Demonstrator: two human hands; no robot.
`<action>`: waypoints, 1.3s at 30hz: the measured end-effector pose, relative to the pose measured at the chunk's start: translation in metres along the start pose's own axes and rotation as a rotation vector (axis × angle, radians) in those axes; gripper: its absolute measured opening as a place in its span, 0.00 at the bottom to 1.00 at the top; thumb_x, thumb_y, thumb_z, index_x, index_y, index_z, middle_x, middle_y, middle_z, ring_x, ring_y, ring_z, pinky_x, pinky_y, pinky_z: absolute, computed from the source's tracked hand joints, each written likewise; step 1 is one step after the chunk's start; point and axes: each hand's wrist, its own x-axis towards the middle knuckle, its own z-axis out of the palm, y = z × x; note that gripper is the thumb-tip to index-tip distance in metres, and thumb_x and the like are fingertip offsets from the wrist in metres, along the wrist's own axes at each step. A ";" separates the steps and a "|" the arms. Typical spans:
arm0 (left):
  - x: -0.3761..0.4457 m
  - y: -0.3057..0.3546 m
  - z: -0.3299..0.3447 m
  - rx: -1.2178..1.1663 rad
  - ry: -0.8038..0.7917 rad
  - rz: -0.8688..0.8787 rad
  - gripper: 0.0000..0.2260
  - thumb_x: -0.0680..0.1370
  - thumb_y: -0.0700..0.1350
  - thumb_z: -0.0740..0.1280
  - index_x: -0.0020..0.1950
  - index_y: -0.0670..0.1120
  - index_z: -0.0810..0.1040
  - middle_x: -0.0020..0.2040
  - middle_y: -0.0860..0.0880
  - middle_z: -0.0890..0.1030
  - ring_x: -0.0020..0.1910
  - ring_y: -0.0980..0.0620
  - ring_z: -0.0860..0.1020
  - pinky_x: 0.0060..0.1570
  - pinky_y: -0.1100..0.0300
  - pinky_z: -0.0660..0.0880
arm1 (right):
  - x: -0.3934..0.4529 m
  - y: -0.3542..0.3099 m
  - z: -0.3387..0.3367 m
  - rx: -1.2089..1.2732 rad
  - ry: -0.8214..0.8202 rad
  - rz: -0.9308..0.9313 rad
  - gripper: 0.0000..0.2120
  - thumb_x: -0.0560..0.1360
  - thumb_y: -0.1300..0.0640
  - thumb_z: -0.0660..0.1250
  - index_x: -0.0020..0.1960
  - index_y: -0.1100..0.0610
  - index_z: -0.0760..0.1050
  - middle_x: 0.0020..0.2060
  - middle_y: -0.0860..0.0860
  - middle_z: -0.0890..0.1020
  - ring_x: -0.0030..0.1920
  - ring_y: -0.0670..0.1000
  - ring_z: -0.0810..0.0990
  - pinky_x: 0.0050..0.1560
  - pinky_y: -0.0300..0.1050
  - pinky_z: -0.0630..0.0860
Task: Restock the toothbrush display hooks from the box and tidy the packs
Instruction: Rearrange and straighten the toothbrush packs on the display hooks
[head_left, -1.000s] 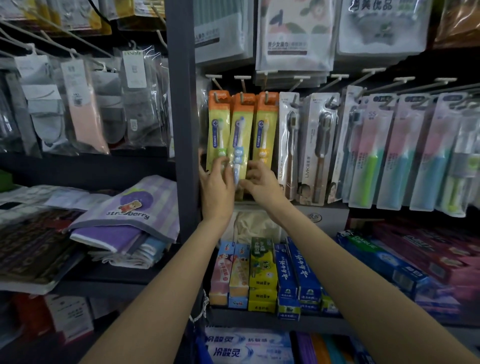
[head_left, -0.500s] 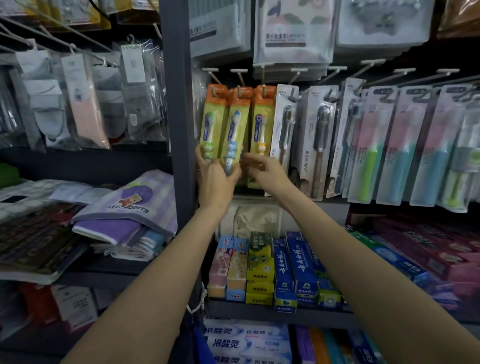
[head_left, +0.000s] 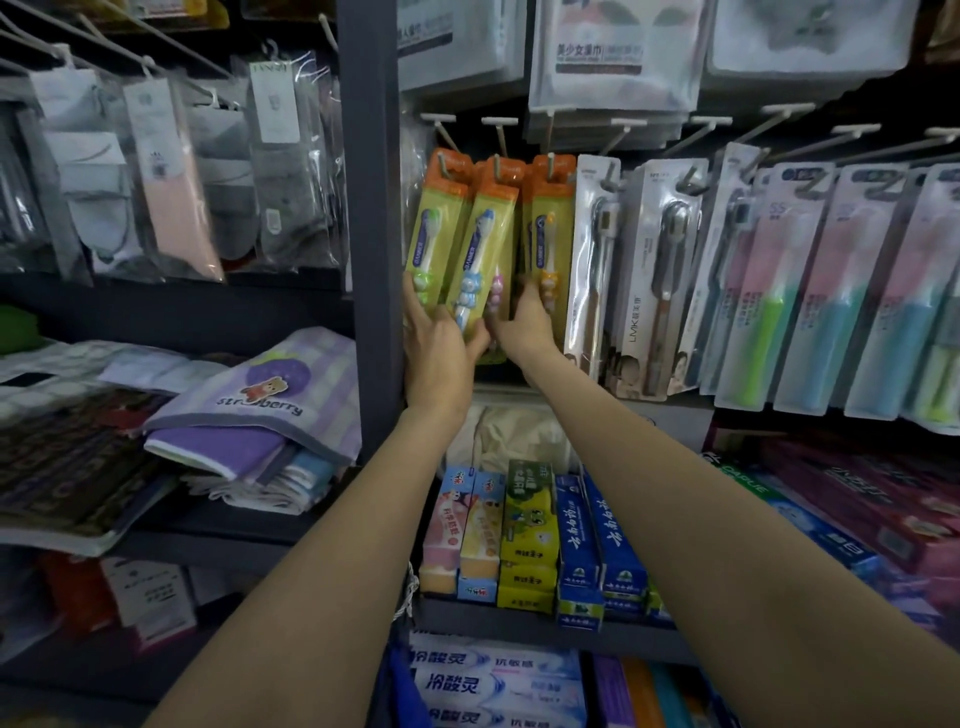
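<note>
Both hands are up at the lower ends of the children's toothbrush packs: the left hand (head_left: 441, 343) has its fingers spread up the front of the left pack (head_left: 434, 234) with the thumb curled against the bottom of the middle pack (head_left: 480, 249), so it pinches those two together, while the right hand (head_left: 524, 325) curls its fingers behind the foot of the right pack (head_left: 545, 228); how firmly it grips I cannot tell, since the fingertips are hidden behind the card. These three packs hang side by side from thin pale wire hooks (head_left: 498, 143) at about 12 o'clock from the hands, tilted slightly with their lower ends swung leftward. Each is a narrow, long card, yellow-green below an orange top, under a glossy clear blister that holds a small brush with a cartoon-animal handle: green on the left, blue in the middle, orange on the right. A pink-handled brush (head_left: 496, 296) peeks out between the middle and right packs. At 3 o'clock hang taller white and clear adult toothbrush packs (head_left: 654, 280), then pastel pink, green and blue ones farther right. A dark metal shelf post (head_left: 371, 234) stands just at 9 o'clock of the left hand. At 6 o'clock, between the forearms, upright cardboard toothpaste boxes (head_left: 524, 535) crowd a shelf. Folded purple checked cloth (head_left: 270, 405) lies at 8 o'clock, and bagged socks (head_left: 171, 171) hang at 10 o'clock.
</note>
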 end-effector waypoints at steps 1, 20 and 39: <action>0.000 0.000 0.000 -0.011 0.001 0.002 0.16 0.79 0.45 0.62 0.62 0.37 0.72 0.76 0.42 0.52 0.71 0.45 0.59 0.65 0.59 0.58 | 0.000 0.001 0.002 0.015 0.006 -0.005 0.27 0.76 0.62 0.63 0.73 0.57 0.57 0.64 0.59 0.72 0.63 0.60 0.73 0.62 0.57 0.73; -0.011 -0.002 -0.005 -0.025 -0.007 0.046 0.20 0.81 0.49 0.57 0.61 0.32 0.71 0.76 0.37 0.49 0.72 0.42 0.60 0.66 0.57 0.60 | -0.012 0.011 0.002 0.158 -0.073 -0.129 0.09 0.79 0.63 0.57 0.59 0.58 0.64 0.45 0.53 0.75 0.41 0.50 0.73 0.37 0.40 0.69; -0.024 -0.007 -0.004 -0.154 -0.049 0.072 0.25 0.81 0.45 0.58 0.76 0.45 0.54 0.77 0.41 0.44 0.76 0.46 0.50 0.69 0.61 0.53 | -0.048 0.010 -0.037 -0.015 -0.028 -0.250 0.29 0.78 0.66 0.60 0.75 0.58 0.52 0.66 0.56 0.67 0.65 0.52 0.69 0.66 0.46 0.68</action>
